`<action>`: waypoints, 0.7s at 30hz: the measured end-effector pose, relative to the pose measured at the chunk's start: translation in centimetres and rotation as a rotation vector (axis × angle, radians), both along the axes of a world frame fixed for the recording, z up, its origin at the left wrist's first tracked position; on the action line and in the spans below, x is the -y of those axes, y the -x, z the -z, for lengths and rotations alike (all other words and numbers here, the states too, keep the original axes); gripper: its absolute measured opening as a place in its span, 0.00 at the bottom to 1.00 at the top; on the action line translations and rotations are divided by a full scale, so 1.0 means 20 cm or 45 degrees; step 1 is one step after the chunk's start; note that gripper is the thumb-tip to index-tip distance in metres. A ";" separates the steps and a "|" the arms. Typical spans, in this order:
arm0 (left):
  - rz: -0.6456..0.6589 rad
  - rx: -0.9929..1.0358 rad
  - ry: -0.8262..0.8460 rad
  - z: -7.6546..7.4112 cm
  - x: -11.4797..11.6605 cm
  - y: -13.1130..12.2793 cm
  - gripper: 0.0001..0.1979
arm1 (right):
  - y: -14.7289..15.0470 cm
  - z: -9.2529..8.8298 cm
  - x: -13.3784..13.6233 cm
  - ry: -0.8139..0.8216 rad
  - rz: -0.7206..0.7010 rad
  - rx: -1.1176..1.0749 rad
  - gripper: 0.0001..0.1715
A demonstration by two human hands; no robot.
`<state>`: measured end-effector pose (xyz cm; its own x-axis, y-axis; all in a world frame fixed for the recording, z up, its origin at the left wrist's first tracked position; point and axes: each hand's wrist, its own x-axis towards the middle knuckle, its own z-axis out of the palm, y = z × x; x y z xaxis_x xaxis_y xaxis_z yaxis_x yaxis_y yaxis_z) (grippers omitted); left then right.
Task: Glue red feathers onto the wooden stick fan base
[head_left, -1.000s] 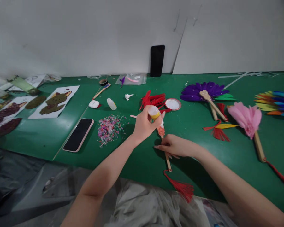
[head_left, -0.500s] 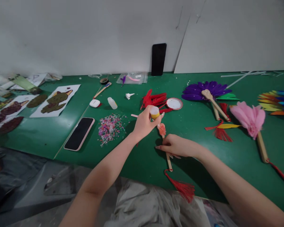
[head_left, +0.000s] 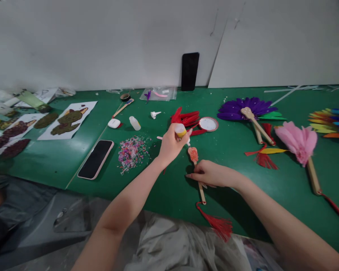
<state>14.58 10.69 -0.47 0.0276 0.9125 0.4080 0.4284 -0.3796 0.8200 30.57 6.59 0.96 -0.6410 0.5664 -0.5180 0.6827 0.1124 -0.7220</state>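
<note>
My left hand (head_left: 170, 145) is closed round a small glue bottle (head_left: 180, 130) with a yellow band, tipped with its white nozzle low and to the right. Just below the nozzle lies the orange-coated head of a wooden fan handle (head_left: 193, 154). My right hand (head_left: 211, 174) grips this handle by its shaft, partly hiding it. A red tassel (head_left: 222, 227) hangs from the handle's lower end over the table edge. Beyond my left hand are red feathers (head_left: 186, 117) and a round dish (head_left: 208, 124) with a white inside.
Coloured chips (head_left: 132, 152) and a phone (head_left: 96, 159) lie to the left, with a white bottle (head_left: 135, 123) behind. Another phone (head_left: 190, 71) leans on the wall. A purple feather fan (head_left: 234, 109) and a pink one (head_left: 296, 141) lie right. A person sits at far left.
My left hand has shifted slightly left and tilted the bottle, so its white nozzle now shows above the orange head. My right hand has stayed in place on the handle.
</note>
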 end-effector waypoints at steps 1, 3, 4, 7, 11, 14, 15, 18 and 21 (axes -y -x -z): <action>0.027 0.016 0.016 0.00 0.00 0.00 0.14 | 0.00 0.00 0.00 0.000 -0.001 0.002 0.28; 0.107 -0.003 0.049 0.00 0.00 0.00 0.14 | 0.00 0.00 0.00 0.005 0.000 -0.001 0.27; 0.124 -0.027 0.051 0.00 0.00 0.00 0.14 | 0.00 0.00 0.00 0.010 0.001 -0.004 0.28; 0.025 -0.039 0.022 0.00 -0.01 0.01 0.14 | 0.00 0.00 0.00 0.018 0.002 -0.001 0.28; 0.067 0.010 0.079 0.00 -0.01 0.01 0.16 | 0.00 -0.01 0.00 0.018 -0.002 0.001 0.28; 0.060 -0.028 0.081 0.00 -0.01 0.01 0.16 | 0.00 -0.01 0.00 0.017 0.000 0.004 0.29; 0.011 -0.013 0.071 0.00 -0.01 0.01 0.17 | 0.00 -0.02 0.00 0.017 -0.003 0.008 0.29; -0.025 0.082 0.094 -0.01 -0.01 0.01 0.16 | 0.00 -0.02 0.00 0.002 -0.009 0.009 0.28; 0.155 0.026 0.153 -0.01 0.00 0.01 0.15 | 0.00 -0.02 0.00 -0.011 0.003 0.015 0.28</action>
<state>14.38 10.69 -0.21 0.1339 0.9453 0.2975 0.3682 -0.3261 0.8707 30.59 6.59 1.31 -0.6337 0.5724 -0.5204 0.6913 0.1171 -0.7130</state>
